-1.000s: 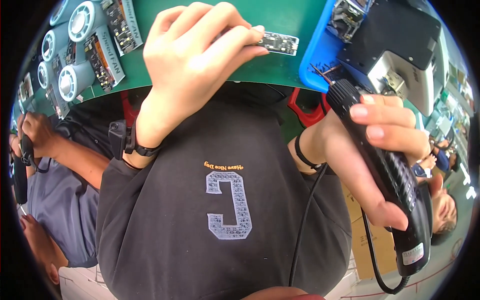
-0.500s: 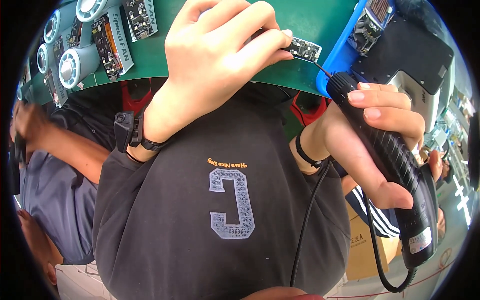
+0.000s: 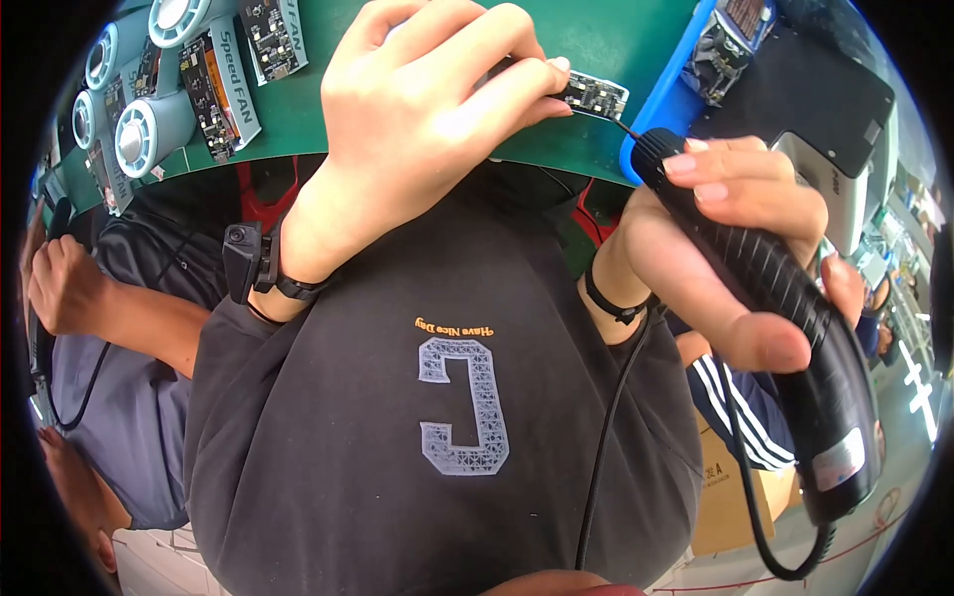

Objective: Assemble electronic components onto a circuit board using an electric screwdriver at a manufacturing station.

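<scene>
My left hand [image 3: 437, 94] pinches a small fan casing with a dark circuit board [image 3: 594, 96], and only the board's right end shows past my fingers. The rest of the part is hidden under the hand. In my right hand [image 3: 735, 248] is a black corded electric screwdriver [image 3: 770, 273], held at a slant with my fingers wrapped round its body. Its thin bit [image 3: 625, 129] reaches up to the lower right corner of the board. Whether the tip sits in a screw is too small to tell.
Several pale blue handheld fans with open casings [image 3: 179, 129] lie at the left of the green table [image 3: 596, 40]. A blue tray [image 3: 636, 149] holding parts borders it at right, beside a black flat plate [image 3: 845, 89]. A co-worker's hand [image 3: 70, 288] is at far left.
The screwdriver and my right hand have shifted slightly left and up. My left hand and the board have moved a little left. The co-worker's hand at far left has moved down.
</scene>
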A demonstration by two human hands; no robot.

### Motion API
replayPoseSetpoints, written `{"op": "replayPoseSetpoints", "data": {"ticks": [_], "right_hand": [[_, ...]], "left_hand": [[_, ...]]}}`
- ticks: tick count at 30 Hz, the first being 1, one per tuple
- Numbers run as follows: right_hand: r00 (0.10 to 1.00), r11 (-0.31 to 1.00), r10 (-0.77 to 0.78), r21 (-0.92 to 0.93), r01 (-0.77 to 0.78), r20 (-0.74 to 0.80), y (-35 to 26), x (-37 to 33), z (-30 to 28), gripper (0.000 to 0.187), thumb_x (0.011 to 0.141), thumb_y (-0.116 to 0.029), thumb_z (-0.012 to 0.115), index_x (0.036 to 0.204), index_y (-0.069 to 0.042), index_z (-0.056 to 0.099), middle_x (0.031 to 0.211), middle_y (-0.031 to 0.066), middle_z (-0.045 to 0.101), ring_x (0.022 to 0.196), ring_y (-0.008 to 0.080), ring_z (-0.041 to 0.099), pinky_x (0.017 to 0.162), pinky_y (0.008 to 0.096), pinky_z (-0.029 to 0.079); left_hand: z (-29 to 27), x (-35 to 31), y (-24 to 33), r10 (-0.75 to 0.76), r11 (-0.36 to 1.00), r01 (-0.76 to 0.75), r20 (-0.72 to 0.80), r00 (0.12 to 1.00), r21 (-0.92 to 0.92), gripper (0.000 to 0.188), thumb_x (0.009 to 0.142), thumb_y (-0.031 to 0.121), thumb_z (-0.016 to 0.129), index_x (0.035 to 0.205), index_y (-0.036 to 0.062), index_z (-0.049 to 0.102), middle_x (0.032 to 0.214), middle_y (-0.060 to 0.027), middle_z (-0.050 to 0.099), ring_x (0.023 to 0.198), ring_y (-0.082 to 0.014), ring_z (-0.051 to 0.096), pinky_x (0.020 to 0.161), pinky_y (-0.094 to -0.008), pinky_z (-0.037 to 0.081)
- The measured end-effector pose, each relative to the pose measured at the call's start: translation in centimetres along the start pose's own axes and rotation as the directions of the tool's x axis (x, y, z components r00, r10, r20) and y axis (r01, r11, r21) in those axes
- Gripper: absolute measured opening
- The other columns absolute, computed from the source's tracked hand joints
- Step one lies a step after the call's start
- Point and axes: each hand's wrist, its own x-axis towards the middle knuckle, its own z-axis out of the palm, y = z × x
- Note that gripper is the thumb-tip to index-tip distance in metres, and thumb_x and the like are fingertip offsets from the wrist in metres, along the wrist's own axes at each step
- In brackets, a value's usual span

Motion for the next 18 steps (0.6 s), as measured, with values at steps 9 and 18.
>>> {"op": "replayPoseSetpoints", "data": {"ticks": [9, 18], "right_hand": [[0.943, 0.977, -0.170, -0.173, 0.124, -0.285, -3.9, 2.1, -3.3, 0.080, 0.101, -0.077, 0.024, 0.127, -0.003, 0.041, 0.061, 0.0121, 0.052, 0.039, 0.0215, 0.047, 0.035, 0.0316, 0.042], [0.935, 0.947, -0.189, -0.308, 0.093, -0.300, -5.1, 5.9, -12.9, 0.079, 0.099, -0.078, 0.024, 0.117, -0.005, 0.047, 0.058, 0.0111, 0.051, 0.040, 0.0214, 0.047, 0.037, 0.0309, 0.041]], "left_hand": [[-3.0, 1.1, 1.5, -0.120, 0.985, 0.035, 0.530, 0.839, 0.168, 0.029, 0.071, 0.025, 0.086, 0.097, 0.0194, 0.075, 0.087, 0.0100, 0.066, 0.082, -0.0133, 0.064, 0.078, -0.0316, 0.045], [-1.7, 1.7, 3.0, -0.093, 0.990, 0.018, 0.561, 0.823, 0.138, 0.033, 0.072, 0.023, 0.087, 0.103, 0.0187, 0.076, 0.095, 0.0079, 0.069, 0.086, -0.0143, 0.065, 0.083, -0.0316, 0.045]]}}
